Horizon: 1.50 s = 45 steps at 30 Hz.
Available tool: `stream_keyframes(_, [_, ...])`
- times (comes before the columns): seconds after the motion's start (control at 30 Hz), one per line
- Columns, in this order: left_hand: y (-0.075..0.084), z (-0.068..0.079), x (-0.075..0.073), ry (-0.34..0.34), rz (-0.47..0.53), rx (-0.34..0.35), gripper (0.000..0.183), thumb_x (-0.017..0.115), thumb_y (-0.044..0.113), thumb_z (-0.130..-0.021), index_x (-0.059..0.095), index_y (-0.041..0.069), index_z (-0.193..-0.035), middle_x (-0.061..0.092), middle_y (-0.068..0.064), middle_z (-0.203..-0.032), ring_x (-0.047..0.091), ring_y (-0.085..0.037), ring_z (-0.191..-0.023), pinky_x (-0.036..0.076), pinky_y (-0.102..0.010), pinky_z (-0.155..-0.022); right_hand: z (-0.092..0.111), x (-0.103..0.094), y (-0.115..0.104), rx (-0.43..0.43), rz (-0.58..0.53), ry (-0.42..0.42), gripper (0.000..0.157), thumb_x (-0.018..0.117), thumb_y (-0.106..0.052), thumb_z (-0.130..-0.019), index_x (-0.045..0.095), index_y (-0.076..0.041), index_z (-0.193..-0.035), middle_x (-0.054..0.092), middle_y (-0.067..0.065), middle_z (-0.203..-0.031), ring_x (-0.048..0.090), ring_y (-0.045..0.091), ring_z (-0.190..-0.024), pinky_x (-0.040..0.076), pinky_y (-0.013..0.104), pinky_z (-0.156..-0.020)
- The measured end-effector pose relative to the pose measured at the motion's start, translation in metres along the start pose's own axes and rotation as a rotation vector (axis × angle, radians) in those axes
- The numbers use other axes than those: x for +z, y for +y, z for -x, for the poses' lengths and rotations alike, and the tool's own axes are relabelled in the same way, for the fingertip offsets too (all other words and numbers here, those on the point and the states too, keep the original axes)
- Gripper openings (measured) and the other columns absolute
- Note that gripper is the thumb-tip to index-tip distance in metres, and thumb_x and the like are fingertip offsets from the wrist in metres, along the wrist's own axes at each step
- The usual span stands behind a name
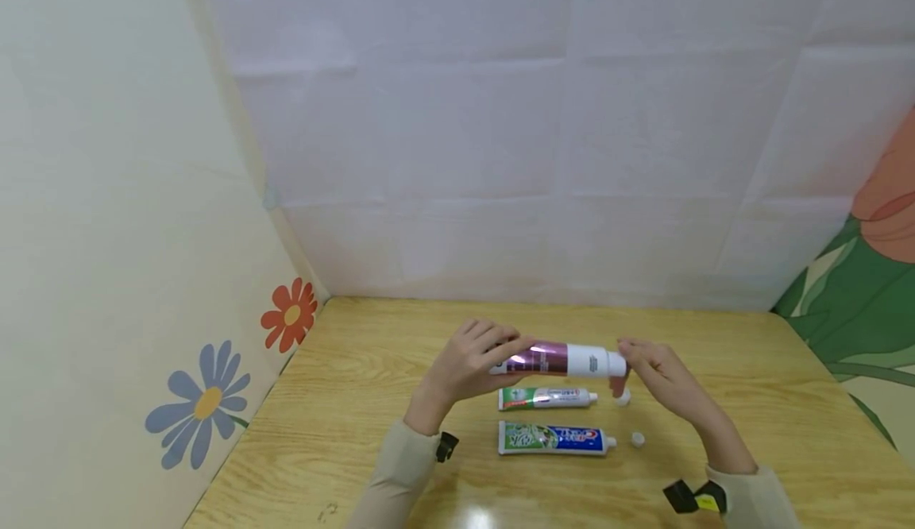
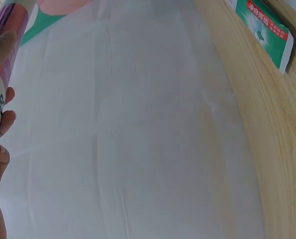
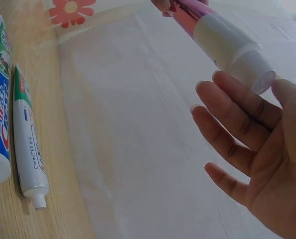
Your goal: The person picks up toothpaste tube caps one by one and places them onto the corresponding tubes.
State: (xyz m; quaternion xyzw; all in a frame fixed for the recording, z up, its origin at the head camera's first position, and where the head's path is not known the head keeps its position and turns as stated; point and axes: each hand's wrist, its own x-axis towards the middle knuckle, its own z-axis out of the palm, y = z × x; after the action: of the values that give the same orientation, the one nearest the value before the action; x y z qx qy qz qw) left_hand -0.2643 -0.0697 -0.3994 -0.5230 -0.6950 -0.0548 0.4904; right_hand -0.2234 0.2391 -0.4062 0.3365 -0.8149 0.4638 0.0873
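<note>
Toothpaste tube [image 1: 546,358] sits capped in my left hand's [image 1: 472,361] grip, my right hand [image 1: 666,378] spread beside its cap [image 3: 252,69]; white tube [image 1: 561,398] and blue tube [image 1: 572,439] lie uncapped, leaving, I judge, this one.

Soft, even light fills the room here, leaving faint shadows on the table [image 1: 286,465], a white glare at its near edge and a shine along the purple tube [image 1: 546,357], whose small print blurs in the head view. The left-wrist view shows the cloth [image 2: 148,99] dim and grey; the right-wrist view is hazy, brightest at upper right, its red flower [image 3: 72,7] washed out.
</note>
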Motion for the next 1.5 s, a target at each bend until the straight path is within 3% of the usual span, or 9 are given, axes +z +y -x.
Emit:
stream_keyframes(0.17, [0.0005,-0.0009,0.0000,0.008,-0.002,-0.002,0.052,0.075,0.043,-0.072,0.065,0.016,-0.115,0.065,0.002,-0.092,0.059,-0.012,-0.080,0.049,-0.024,-0.071,0.0006,-0.0002,0.0009,0.020,0.026,0.010,0.050,0.030,-0.002,-0.100,0.065,-0.021,-0.070,0.063,-0.007,-0.074,0.057,0.011,-0.076,0.043,0.027,-0.072])
stream_keyframes(0.27, [0.0009,-0.0013,0.0002,0.012,-0.003,-0.005,0.052,0.075,0.043,-0.072,0.065,0.016,-0.115,0.066,0.002,-0.092,0.059,-0.012,-0.080,0.049,-0.025,-0.071,0.0021,-0.0013,0.0013,0.039,0.068,0.032,0.049,0.032,-0.004,-0.100,0.066,-0.022,-0.071,0.065,-0.010,-0.074,0.059,0.008,-0.091,0.046,0.043,-0.085])
stream_keyframes(0.33, [0.0012,-0.0016,0.0003,0.015,-0.002,-0.005,0.052,0.075,0.043,-0.072,0.065,0.017,-0.115,0.066,0.002,-0.092,0.059,-0.012,-0.080,0.049,-0.025,-0.071,0.0036,-0.0021,0.0009,0.056,0.093,0.051,0.045,0.035,-0.005,-0.100,0.068,-0.021,-0.074,0.067,-0.009,-0.075,0.058,0.014,-0.104,0.041,0.057,-0.090])
stream_keyframes(0.43, [0.0016,-0.0016,0.0009,0.017,-0.003,-0.003,0.052,0.075,0.043,-0.072,0.065,0.017,-0.115,0.065,0.002,-0.092,0.059,-0.012,-0.079,0.049,-0.025,-0.070,0.0059,-0.0028,0.0000,0.078,0.117,0.075,0.033,0.041,-0.007,-0.098,0.071,-0.015,-0.086,0.070,-0.001,-0.085,0.053,0.018,-0.113,0.036,0.068,-0.088])
stream_keyframes(0.57, [0.0020,-0.0011,0.0015,0.011,0.001,-0.009,0.052,0.076,0.043,-0.072,0.065,0.016,-0.115,0.065,0.002,-0.092,0.059,-0.012,-0.079,0.049,-0.024,-0.070,0.0059,-0.0020,-0.0013,0.100,0.127,0.076,0.018,0.053,-0.009,-0.093,0.066,-0.010,-0.106,0.067,0.006,-0.102,0.056,0.010,-0.101,0.040,0.066,-0.083])
stream_keyframes(0.8, [0.0024,0.0005,0.0015,-0.005,0.014,-0.046,0.052,0.078,0.042,-0.069,0.066,0.017,-0.113,0.066,0.002,-0.093,0.060,-0.012,-0.081,0.050,-0.024,-0.071,0.0051,-0.0015,-0.0021,0.068,0.118,0.093,0.033,0.069,-0.010,-0.083,0.061,-0.016,-0.114,0.063,-0.005,-0.104,0.055,0.005,-0.094,0.040,0.053,-0.086])
stream_keyframes(1.13, [-0.0001,0.0013,0.0013,-0.003,0.003,-0.055,0.051,0.077,0.043,-0.070,0.067,0.017,-0.113,0.066,0.001,-0.093,0.060,-0.012,-0.081,0.049,-0.025,-0.071,0.0052,-0.0019,-0.0044,0.057,0.138,0.111,0.042,0.074,-0.010,-0.078,0.058,-0.017,-0.117,0.061,-0.007,-0.108,0.055,0.005,-0.096,0.041,0.040,-0.090])
stream_keyframes(1.3, [-0.0002,0.0016,0.0011,-0.004,0.005,-0.056,0.051,0.077,0.043,-0.070,0.067,0.018,-0.113,0.066,0.002,-0.093,0.059,-0.012,-0.081,0.049,-0.024,-0.070,0.0050,-0.0016,-0.0045,0.013,0.118,0.107,0.039,0.073,-0.007,-0.078,0.061,-0.017,-0.113,0.062,-0.006,-0.106,0.056,0.005,-0.094,0.039,0.049,-0.090])
stream_keyframes(1.5, [0.0003,0.0024,0.0004,-0.005,0.005,-0.058,0.052,0.078,0.042,-0.070,0.066,0.017,-0.113,0.066,0.002,-0.093,0.060,-0.012,-0.080,0.049,-0.024,-0.068,0.0048,-0.0019,-0.0023,0.021,0.102,0.107,0.036,0.073,-0.007,-0.078,0.063,-0.017,-0.111,0.063,-0.006,-0.103,0.057,0.005,-0.092,0.036,0.057,-0.089])
